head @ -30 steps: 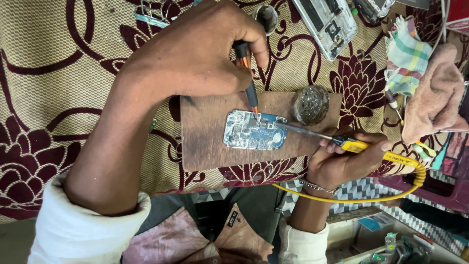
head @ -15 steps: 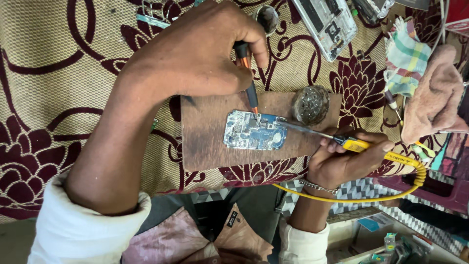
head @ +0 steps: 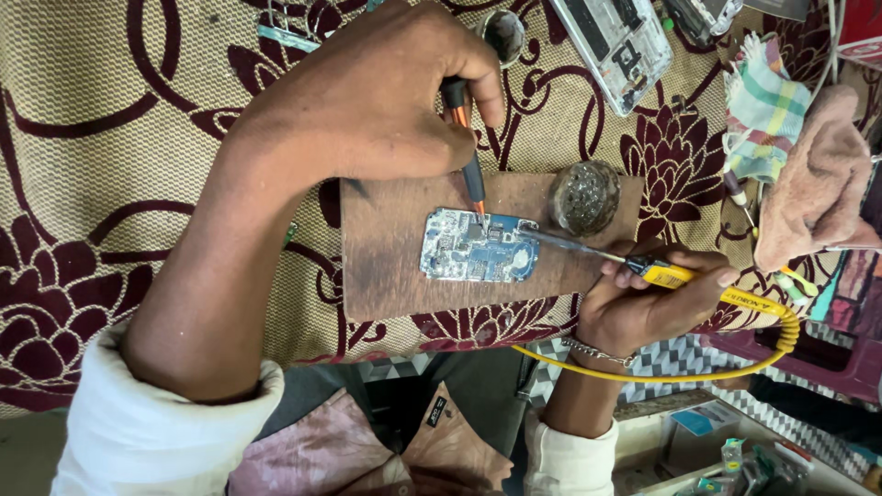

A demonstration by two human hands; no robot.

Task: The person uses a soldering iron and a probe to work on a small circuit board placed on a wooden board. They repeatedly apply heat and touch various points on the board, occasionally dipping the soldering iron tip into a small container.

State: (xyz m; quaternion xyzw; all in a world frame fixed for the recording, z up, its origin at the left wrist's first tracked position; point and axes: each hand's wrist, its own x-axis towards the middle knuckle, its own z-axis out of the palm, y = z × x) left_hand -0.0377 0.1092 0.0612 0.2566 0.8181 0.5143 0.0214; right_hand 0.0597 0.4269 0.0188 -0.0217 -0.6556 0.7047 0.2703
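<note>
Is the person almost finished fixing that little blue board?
Probably not. Done: the circuit board is out of its phone and lies bare on the wooden block; an opened phone lies apart above. In hand: the left hand presses tweezers onto the board, while the right hand brings a yellow soldering iron to its edge. Left: the board is not back in any phone.
</note>
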